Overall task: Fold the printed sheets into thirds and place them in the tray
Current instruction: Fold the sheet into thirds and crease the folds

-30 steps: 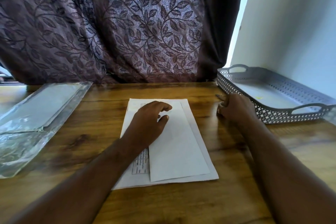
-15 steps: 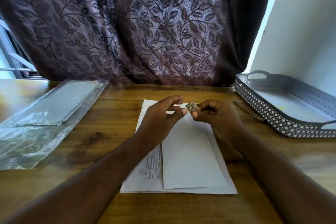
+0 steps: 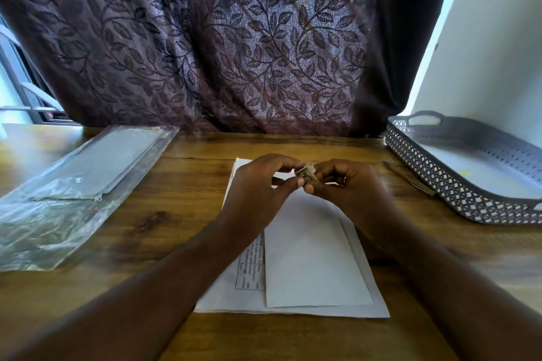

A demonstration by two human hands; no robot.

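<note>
A plastic sleeve [image 3: 73,190] is laid left, the tray [image 3: 440,184] right. The folded sheet [image 3: 313,258] is laid on the desk [image 3: 181,208], long axis pointed away; above it a small piece [image 3: 306,174] is pinched between left hand [image 3: 258,184] and right hand [image 3: 352,187].

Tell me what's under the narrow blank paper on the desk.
A larger printed sheet lies under the narrow blank paper, a printed table showing at its left. The rest of the print is covered.

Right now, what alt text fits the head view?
The left hand and right hand pinch a small stamp-like piece above a narrow white paper on printed sheets on a wooden table. A grey perforated tray sits right, a clear plastic sleeve left.
</note>
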